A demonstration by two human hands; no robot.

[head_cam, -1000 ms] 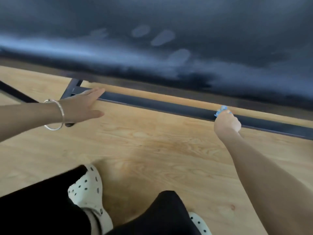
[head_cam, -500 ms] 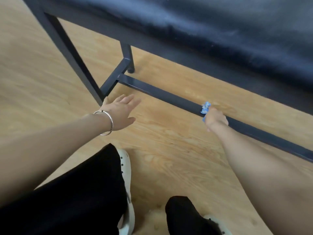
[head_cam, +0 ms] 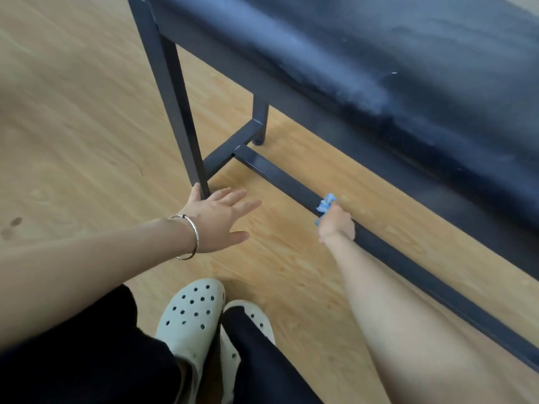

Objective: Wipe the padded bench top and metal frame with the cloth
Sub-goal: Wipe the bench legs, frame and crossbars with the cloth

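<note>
Cloth (head_cam: 326, 206), small, blue and crumpled, sits on the lower rail (head_cam: 280, 177) of the dark metal frame, just right of the view's centre; the right hand (head_cam: 337, 224) grips it, fingers clenched round the cloth and pressed on the rail's top face, a blue tuft sticking out at the hand's 11 o'clock. The rail runs from 10 o'clock to 4 o'clock above the wooden floor (head_cam: 73, 112), meeting a short cross bar (head_cam: 227, 147) beside the front leg (head_cam: 172, 97); a rear leg (head_cam: 260, 121) stands at 1 o'clock of that joint. The padded bench top (head_cam: 379, 53), dark with pale streaks along its near edge, fills the 1 to 3 o'clock part of the view, apart from both hands. The left hand (head_cam: 217, 218) is at 9 o'clock of the cloth, well apart from it; its fingers are released, straight and spread, holding nothing, the outermost one right at the foot of the front leg; whether the palm touches the floor I cannot tell. A silver bangle (head_cam: 196, 240) circles that wrist. At 6 o'clock, 2 pale clogs (head_cam: 192, 316) with holes and dark trouser legs (head_cam: 73, 360) show.
</note>
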